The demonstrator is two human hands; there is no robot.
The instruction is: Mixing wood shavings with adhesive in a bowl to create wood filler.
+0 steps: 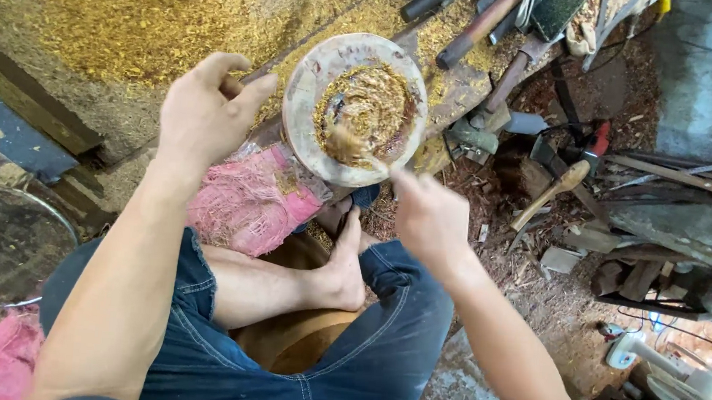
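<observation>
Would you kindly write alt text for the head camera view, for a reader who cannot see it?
A seated person's right hand works a tool into the shaving-filled hollow of a round wooden bowl, while the left hand hovers open beside it. Sawdust, a pink sack and hand tools surround them.
</observation>
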